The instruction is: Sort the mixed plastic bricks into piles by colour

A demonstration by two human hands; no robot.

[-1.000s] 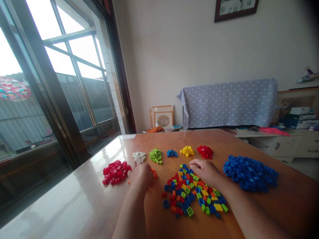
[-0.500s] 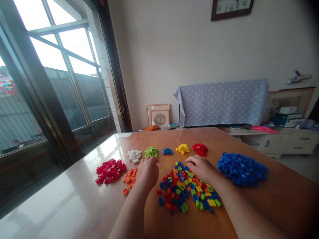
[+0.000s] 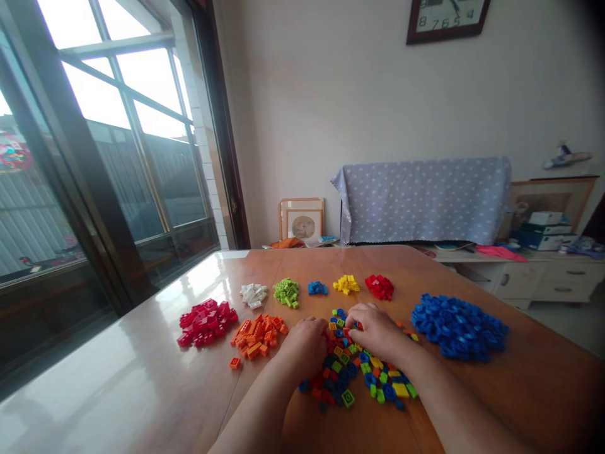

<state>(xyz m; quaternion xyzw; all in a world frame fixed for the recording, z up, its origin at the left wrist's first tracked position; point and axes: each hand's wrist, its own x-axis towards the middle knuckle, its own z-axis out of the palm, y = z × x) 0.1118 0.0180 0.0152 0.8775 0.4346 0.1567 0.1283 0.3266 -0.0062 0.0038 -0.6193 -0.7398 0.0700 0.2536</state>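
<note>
A spread of mixed toy bricks (image 3: 347, 367) in red, blue, green, yellow and orange lies between my forearms. At its left edge is my left hand (image 3: 308, 343), palm down, with bent fingers reaching in among the bricks; the fingertips are mostly hidden behind the hand. My right hand (image 3: 374, 329) lies over the far right part of the spread. Its fingers are curved, and a gap shows between them above the bricks. Close to the left hand sits a heap of orange bricks (image 3: 259, 335), with one loose orange brick (image 3: 235, 363) in front.
Along the far side stand small piles: white bricks (image 3: 254, 294), lime green bricks (image 3: 286, 292), blue bricks (image 3: 317, 288), yellow bricks (image 3: 346, 284) and red bricks (image 3: 379, 287). A crimson heap (image 3: 207, 323) is at left, a large blue heap (image 3: 458, 326) at right, all on the wooden table (image 3: 179, 391).
My left hand has moved from beside the lime green pile back toward me, to the mixed bricks, uncovering the orange heap. My right hand has shifted slightly nearer, over the mixed bricks.
</note>
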